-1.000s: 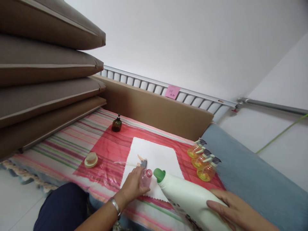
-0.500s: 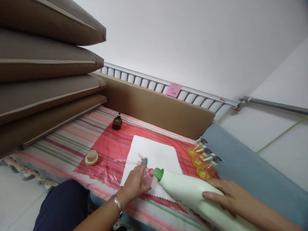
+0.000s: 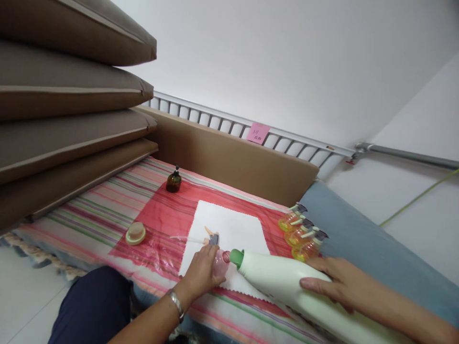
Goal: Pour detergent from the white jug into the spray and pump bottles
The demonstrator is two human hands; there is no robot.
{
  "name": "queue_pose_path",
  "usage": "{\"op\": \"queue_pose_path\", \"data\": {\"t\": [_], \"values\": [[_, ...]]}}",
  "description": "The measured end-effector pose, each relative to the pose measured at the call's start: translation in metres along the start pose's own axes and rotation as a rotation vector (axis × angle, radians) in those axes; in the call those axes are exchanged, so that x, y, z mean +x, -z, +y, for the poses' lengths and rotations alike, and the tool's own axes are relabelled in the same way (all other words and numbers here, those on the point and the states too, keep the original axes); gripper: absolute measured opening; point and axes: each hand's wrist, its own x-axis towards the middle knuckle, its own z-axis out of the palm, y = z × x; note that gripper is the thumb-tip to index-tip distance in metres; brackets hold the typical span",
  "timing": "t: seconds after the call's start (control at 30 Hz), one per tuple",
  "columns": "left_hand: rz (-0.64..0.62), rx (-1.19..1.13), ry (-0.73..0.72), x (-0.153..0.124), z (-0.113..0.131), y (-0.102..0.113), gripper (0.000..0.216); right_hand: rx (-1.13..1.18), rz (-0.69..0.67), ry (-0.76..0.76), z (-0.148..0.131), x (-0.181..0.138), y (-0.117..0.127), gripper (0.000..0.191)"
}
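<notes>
My left hand [image 3: 203, 271] is closed round a small clear pinkish bottle [image 3: 220, 264] with its cap off, its threaded mouth turned right. In my right hand [image 3: 333, 283] lies a large pale green jug-like bottle [image 3: 274, 277], tipped nearly level. Its green spout [image 3: 236, 258] is right at the small bottle's mouth; whether they touch, and whether liquid flows, I cannot tell. Just beyond my left fingers a pump head [image 3: 213, 238] with a thin clear tube rests on the white scallop-edged sheet [image 3: 238, 222].
Several pump bottles with yellow liquid [image 3: 304, 248] stand at the right. A dark brown pump bottle [image 3: 174, 180] stands at the back left, and a round cream cap [image 3: 136, 233] lies on the red plastic sheet [image 3: 154, 215]. Stacked brown cushions [image 3: 71, 100] rise at the left.
Both hands keep nearly the same pose, with the spout still at the small bottle's mouth. The whole view has shifted very slightly.
</notes>
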Motion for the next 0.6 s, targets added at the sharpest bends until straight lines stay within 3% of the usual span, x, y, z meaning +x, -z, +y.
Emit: {"op": "queue_pose_path", "data": {"t": [0.6], "values": [[-0.020,0.012,0.038,-0.001,0.009,0.005,0.063,-0.076,0.019,0.062,-0.011,0.000,0.012,0.036]]}}
